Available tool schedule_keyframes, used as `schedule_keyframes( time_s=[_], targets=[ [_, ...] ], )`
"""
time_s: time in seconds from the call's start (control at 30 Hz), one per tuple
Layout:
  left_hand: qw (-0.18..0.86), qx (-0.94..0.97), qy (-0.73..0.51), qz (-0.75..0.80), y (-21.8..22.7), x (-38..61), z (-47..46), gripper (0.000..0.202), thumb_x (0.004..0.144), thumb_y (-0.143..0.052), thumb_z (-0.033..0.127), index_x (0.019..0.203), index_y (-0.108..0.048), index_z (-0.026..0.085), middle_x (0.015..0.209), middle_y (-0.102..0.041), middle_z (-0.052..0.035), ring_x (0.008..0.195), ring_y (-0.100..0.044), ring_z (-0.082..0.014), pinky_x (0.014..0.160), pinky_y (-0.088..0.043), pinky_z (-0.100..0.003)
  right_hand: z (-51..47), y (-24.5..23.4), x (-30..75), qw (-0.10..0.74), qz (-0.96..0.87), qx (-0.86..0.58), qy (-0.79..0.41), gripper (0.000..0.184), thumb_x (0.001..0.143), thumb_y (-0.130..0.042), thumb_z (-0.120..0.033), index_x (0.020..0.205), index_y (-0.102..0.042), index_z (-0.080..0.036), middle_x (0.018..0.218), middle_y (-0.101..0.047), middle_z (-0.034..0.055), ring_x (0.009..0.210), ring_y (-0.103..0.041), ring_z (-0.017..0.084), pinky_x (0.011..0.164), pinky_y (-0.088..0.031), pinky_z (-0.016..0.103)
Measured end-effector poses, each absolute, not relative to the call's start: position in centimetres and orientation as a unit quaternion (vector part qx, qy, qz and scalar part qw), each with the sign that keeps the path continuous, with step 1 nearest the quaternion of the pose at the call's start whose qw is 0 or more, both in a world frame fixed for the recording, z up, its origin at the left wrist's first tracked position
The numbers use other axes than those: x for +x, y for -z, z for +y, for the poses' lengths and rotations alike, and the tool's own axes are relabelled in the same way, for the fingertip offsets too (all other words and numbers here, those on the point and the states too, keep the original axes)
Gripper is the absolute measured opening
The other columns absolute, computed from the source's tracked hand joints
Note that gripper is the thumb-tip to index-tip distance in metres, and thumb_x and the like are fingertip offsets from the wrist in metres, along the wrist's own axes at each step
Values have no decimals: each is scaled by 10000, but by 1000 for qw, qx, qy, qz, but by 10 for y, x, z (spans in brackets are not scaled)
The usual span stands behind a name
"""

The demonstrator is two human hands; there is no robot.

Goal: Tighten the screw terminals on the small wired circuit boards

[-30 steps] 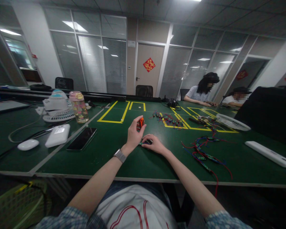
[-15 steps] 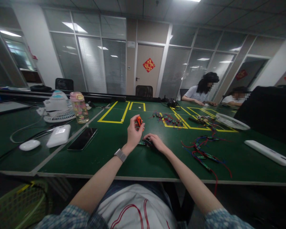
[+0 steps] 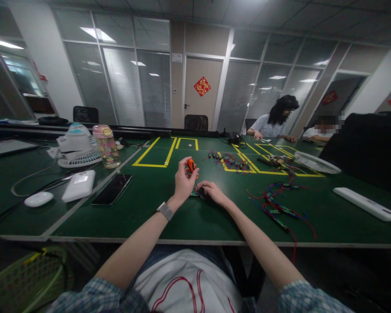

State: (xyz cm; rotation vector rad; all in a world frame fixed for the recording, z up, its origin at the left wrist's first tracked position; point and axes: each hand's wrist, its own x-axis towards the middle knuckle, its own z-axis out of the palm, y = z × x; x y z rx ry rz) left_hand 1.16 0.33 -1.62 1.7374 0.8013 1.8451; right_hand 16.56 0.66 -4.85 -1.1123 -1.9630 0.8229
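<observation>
Green tabletop (image 3: pixel 169 224), head view: board work seemingly unfinished.
Left hand (image 3: pixel 183 180) grips an orange tool (image 3: pixel 191 164) above the small board (image 3: pixel 194 194); right hand (image 3: pixel 214 194) touches a dark piece (image 3: pixel 202 194), grip unclear. I cannot tell whether the wired boards (image 3: pixel 275 211) are finished.

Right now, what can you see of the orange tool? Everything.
The orange tool looks plastic, orange with black, with a thin shaft below. It stands near upright, its top leaning slightly left in the picture, gripped between the thumb and fingers of the left hand. It points down beside the right hand; its tip is too small to make out.
</observation>
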Motion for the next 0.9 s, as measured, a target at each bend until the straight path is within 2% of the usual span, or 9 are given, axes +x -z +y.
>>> schedule_keyframes(
  time_s=[0.3,0.9],
  targets=[
    [224,650,-664,293,19,12,4,443,828,-628,203,1230,-443,240,1034,-596,-42,737,-666,-114,635,-597,-239,3,47,170,333,-808,-391,-290,253,608,-538,-102,822,-646,-182,968,-646,41,988,-567,224,1012,-357,445],
    [161,696,-634,295,20,12,-2,436,824,-636,199,1226,-467,223,1023,-640,-55,739,-669,-126,637,-583,-253,6,52,171,320,-823,-385,-266,204,613,-601,-112,805,-601,-179,945,-598,34,957,-549,213,988,-363,441]
  ],
)
